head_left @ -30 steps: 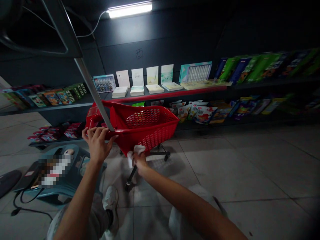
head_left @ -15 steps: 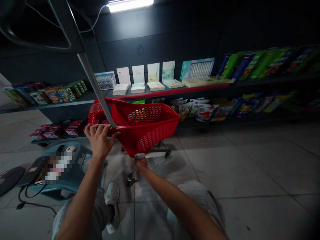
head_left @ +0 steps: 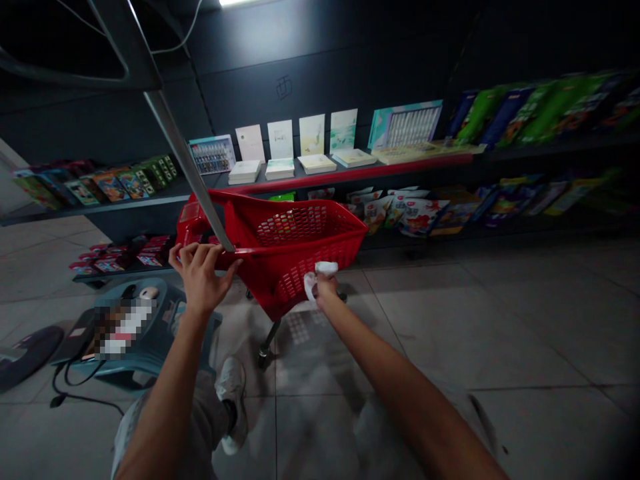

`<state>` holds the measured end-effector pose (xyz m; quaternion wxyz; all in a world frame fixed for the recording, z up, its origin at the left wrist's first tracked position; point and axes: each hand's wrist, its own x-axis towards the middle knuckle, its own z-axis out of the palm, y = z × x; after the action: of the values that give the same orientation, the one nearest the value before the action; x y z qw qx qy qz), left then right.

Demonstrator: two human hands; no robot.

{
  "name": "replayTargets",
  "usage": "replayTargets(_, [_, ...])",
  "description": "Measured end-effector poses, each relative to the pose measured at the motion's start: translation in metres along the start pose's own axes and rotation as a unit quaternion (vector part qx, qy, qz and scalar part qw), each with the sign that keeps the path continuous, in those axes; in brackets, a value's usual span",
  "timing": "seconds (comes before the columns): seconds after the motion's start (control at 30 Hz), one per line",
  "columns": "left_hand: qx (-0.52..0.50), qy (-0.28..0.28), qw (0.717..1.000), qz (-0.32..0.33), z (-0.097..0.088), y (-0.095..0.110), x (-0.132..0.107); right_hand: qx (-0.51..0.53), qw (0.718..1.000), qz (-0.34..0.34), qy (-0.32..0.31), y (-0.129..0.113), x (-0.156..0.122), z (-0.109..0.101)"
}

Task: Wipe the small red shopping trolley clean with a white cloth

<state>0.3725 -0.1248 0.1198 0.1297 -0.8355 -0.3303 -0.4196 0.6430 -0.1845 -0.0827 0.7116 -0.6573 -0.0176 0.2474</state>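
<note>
A red plastic shopping cart basket (head_left: 305,250) with mesh walls stands on a wheeled metal frame in front of me. My left hand (head_left: 199,277) grips its rim at the near left, just below a long grey metal pole (head_left: 187,163) that slants down to the rim. My right hand (head_left: 324,287) is shut on a white cloth (head_left: 314,279), pressing it against the basket's outer wall. My legs and a white sneaker (head_left: 233,400) show below. The basket's far end is partly hidden by the pole.
A blue plastic stool (head_left: 160,320) with a pixelated object on it sits to my left, by a black cable and a dark round mat. Low dark shelves hold booklets, cards and colourful packets along the wall. Grey tiles cover the floor.
My right hand with the cloth has moved up and right along the basket's outer wall. The view has tilted slightly, while my left hand stays on the rim.
</note>
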Motion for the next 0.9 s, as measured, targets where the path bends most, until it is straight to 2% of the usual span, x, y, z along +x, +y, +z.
replayTargets(0.1, [-0.011,-0.005,1.000,-0.007,-0.002,0.001,0.000,0.017,0.998,-0.018,0.051,-0.027,0.016,-0.007])
replayTargets(0.17, [-0.017,-0.009,1.000,-0.009,-0.002,0.000,0.000,0.007,0.993,-0.093,0.072,-0.049,0.030,-0.014])
replayTargets(0.23, [-0.019,-0.010,1.000,-0.010,-0.001,-0.002,-0.001,-0.023,0.975,-0.204,0.084,-0.072,0.044,-0.024])
replayTargets(0.3, [-0.015,-0.008,1.000,-0.012,0.000,-0.006,-0.001,-0.065,0.945,-0.309,0.089,-0.094,0.054,-0.035])
replayTargets(0.37, [-0.013,-0.001,1.000,-0.014,0.002,-0.013,-0.001,-0.126,0.910,-0.386,0.079,-0.110,0.056,-0.046])
replayTargets(0.43, [-0.015,0.005,1.000,-0.012,0.003,-0.020,-0.001,-0.216,0.867,-0.448,0.033,-0.119,0.049,-0.056])
replayTargets(0.53, [-0.010,0.010,1.000,0.004,0.002,-0.031,0.000,-0.345,0.788,-0.508,-0.048,-0.122,0.035,-0.071])
replayTargets(0.6, [0.004,0.016,1.000,0.012,0.002,-0.037,0.000,-0.381,0.763,-0.519,-0.057,-0.120,0.034,-0.083])
replayTargets(0.67, [0.013,0.027,0.999,0.015,0.001,-0.042,0.000,-0.368,0.777,-0.509,-0.034,-0.118,0.043,-0.096])
replayTargets(0.73, [0.011,0.043,0.999,0.020,0.002,-0.045,0.001,-0.323,0.825,-0.463,0.010,-0.113,0.058,-0.107])
replayTargets(0.83, [-0.004,0.065,0.997,0.035,0.005,-0.048,0.004,-0.231,0.921,-0.306,0.067,-0.099,0.070,-0.110])
replayTargets(0.9, [-0.015,0.082,0.995,0.049,0.007,-0.049,0.005,-0.179,0.961,-0.208,0.042,-0.083,0.061,-0.100])
